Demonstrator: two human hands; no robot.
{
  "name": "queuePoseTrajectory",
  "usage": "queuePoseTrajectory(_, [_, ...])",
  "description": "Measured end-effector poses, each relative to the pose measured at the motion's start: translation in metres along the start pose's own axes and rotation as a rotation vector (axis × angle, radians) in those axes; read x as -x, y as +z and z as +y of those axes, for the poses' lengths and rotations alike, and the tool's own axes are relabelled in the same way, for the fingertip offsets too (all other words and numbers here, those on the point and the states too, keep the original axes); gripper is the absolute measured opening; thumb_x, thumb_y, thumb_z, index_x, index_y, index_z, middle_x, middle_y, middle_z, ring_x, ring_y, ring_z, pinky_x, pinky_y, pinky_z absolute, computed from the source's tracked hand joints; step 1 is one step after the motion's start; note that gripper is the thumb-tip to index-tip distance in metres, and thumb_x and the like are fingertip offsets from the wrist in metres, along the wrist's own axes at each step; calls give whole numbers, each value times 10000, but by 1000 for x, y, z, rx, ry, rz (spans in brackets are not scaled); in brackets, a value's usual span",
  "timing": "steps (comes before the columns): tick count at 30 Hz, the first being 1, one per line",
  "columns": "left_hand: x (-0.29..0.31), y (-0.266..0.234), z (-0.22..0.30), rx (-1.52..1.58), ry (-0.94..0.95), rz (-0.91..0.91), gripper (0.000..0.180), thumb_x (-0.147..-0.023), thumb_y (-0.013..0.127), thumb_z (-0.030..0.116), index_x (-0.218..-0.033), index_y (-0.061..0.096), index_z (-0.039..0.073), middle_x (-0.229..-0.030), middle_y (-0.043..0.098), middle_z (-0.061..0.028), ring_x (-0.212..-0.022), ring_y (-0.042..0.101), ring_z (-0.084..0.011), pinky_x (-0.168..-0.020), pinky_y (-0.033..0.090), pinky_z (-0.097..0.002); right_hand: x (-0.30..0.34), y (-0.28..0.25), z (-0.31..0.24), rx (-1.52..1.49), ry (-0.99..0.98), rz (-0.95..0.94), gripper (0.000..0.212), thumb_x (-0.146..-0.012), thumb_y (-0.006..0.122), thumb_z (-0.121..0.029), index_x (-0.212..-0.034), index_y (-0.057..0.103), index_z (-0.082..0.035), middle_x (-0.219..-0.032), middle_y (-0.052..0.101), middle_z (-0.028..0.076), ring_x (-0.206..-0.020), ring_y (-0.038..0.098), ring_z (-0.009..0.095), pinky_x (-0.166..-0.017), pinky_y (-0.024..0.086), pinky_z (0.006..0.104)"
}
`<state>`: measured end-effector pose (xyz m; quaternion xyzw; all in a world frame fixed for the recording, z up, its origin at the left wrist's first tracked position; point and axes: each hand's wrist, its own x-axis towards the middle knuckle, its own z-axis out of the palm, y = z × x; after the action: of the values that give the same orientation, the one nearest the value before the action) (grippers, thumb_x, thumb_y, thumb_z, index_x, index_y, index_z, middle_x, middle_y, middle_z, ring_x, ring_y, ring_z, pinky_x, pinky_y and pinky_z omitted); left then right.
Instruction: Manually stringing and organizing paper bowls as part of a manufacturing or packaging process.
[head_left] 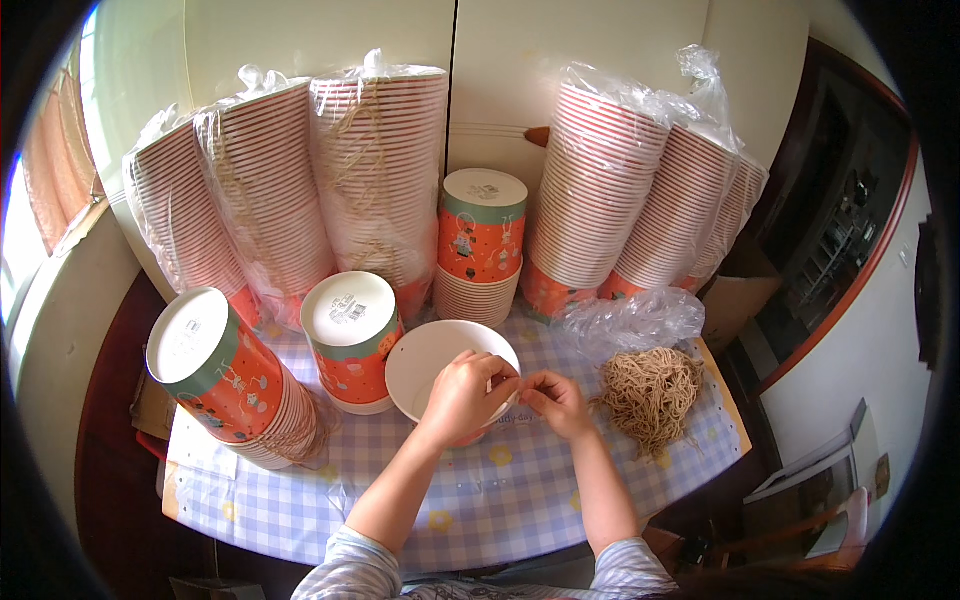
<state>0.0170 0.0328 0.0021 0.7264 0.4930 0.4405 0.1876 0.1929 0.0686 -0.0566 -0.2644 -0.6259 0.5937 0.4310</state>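
An open paper bucket point(415, 358) stands upright at the middle of the table, its white inside showing. My left hand point(468, 392) reaches over its right rim, fingers pinched together. Close beside it, just past the rim, my right hand point(558, 402) is closed in a pinch too. The fingertips nearly meet; whatever thin thing they hold is too small to make out. To the right of my right hand lies a heap of tan string point(650, 398). Left of the open bucket, an orange and green paper bucket point(350, 335) stands upside down.
Tall plastic-wrapped bucket stacks point(378, 170) line the back left, more wrapped stacks point(600, 185) the back right. Between them is a shorter inverted stack point(482, 245). A tilted stack point(235, 375) with string round it stands front left. Crumpled plastic point(632, 318) lies behind the string. Checked cloth point(480, 500) covers the table.
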Motion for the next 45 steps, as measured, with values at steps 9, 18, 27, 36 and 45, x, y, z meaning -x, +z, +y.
queuePoseTrajectory(9, [0, 1, 0, -23, 31, 42, 117, -713, 665, 134, -753, 641, 27, -701, 608, -87, -670, 550, -231, -623, 455, -334, 0, -5, 4, -40, 42, -55, 165, -842, 600, -189, -905, 567, -41, -791, 572, -8, -695, 494, 44, -593, 391, 179])
queuePoseTrajectory(18, [0, 4, -6, -75, -1, 88, 118, -713, 661, 133, -731, 634, 20, -687, 597, -95, -672, 551, -248, -623, 449, -347, 2, -6, 5, -12, 9, -151, 149, -862, 572, -192, -884, 525, -52, -774, 545, -16, -681, 461, 43, -591, 374, 179])
queuePoseTrajectory(27, [1, 9, -7, -137, 1, 85, 127, -697, 665, 141, -724, 638, 20, -704, 608, -103, -701, 565, -266, -637, 457, -363, 3, -8, 9, 51, -36, -220, 155, -875, 549, -206, -868, 508, -57, -771, 523, -24, -676, 440, 47, -595, 365, 185])
queuePoseTrajectory(36, [0, -3, -5, -193, -23, 24, 160, -698, 665, 195, -748, 642, 45, -729, 603, -82, -746, 571, -251, -655, 466, -362, -2, -11, 18, -57, -35, -171, 196, -875, 548, -255, -891, 498, -67, -760, 504, -27, -669, 431, 54, -600, 368, 193])
queuePoseTrajectory(45, [20, -5, -5, -561, 63, -325, 317, -624, 725, 314, -841, 637, 102, -894, 599, -39, -954, 537, -221, -804, 437, -375, -6, -22, 19, -40, -64, -38, 167, -880, 543, -243, -867, 493, -84, -742, 491, -38, -640, 411, 45, -569, 352, 180])
